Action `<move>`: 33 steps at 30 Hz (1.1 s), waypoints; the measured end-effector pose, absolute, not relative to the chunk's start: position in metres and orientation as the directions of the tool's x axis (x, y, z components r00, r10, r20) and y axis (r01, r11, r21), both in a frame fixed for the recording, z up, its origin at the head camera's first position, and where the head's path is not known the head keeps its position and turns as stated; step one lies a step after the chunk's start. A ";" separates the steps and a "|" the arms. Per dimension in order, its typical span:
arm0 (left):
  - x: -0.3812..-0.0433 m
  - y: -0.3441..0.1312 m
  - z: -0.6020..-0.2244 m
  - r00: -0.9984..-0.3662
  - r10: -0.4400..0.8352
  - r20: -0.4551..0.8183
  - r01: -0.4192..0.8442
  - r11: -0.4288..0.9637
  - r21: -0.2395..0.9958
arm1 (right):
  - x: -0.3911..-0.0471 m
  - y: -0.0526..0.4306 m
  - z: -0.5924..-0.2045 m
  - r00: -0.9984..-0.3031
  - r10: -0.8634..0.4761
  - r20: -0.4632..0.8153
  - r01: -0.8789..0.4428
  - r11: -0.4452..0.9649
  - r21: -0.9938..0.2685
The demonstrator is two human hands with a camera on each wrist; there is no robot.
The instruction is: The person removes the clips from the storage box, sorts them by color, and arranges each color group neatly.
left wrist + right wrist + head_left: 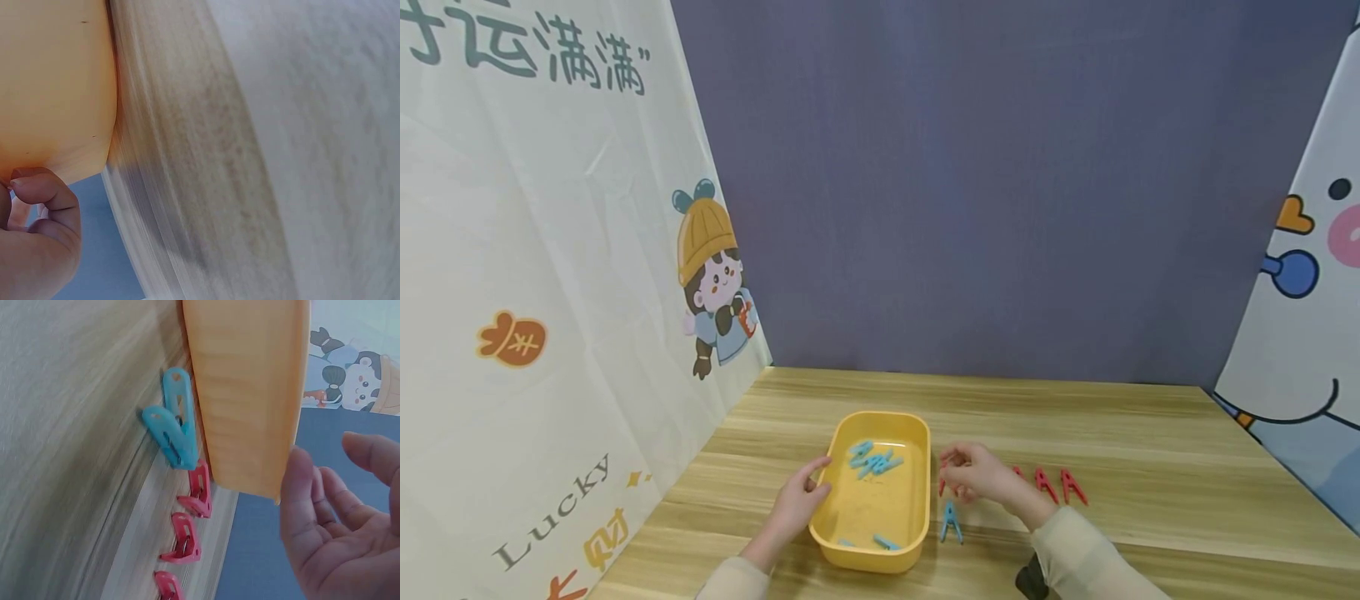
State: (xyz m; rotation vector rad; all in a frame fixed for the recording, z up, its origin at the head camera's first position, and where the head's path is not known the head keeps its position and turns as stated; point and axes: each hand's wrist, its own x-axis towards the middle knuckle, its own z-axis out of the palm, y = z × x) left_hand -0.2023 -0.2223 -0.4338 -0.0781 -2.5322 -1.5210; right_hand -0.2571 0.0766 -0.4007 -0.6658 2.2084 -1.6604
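Basin (865, 512), yellow, at lower centre of the head view, resting on a wood-grain table (1135, 433). Inside, toward its upper end, a small heap of blue clothespins (872, 463); near its lower edge, one single blue clothespin (886, 542), plus a sliver of another clothespin (846, 543) to its left. Just outside the right wall, toward the lower end, a lone blue clothespin (951, 515), legs spread. Above that and on toward the right, a row of red clothespins (1047, 483), the leftmost just beside the basin and partly hidden behind the right hand (977, 471).

Right hand near the basin's right rim, fingers loosely bent, thumb and fingers apart in the right wrist view, nothing visible between them. Left hand (800, 496) at the basin's left side, thumb and forefinger spread, tips touching near the rim; one digit plainly bent against the outer wall at lower left of the left wrist view. Any actual grip on the rim: cannot tell.

Pale sleeves (1090, 554) at the bottom of the frame; dark curtain (955, 208) across the upper centre; printed cloth (587, 208) along the left.
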 end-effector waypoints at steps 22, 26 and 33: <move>-0.202 -0.222 -0.434 -0.981 -0.073 0.182 0.124 0.487 0.865 | -0.250 0.058 -0.393 -0.807 -0.581 0.106 -0.246 0.168 -0.955; -0.202 -0.222 -0.434 -0.981 -0.072 0.182 0.126 0.482 0.867 | -0.250 0.053 -0.393 -0.790 -0.603 0.111 -0.249 0.151 -0.957; -0.202 -0.222 -0.434 -0.981 -0.060 0.182 0.132 0.476 0.870 | -0.250 0.046 -0.392 -0.757 -0.648 0.086 -0.240 0.154 -0.959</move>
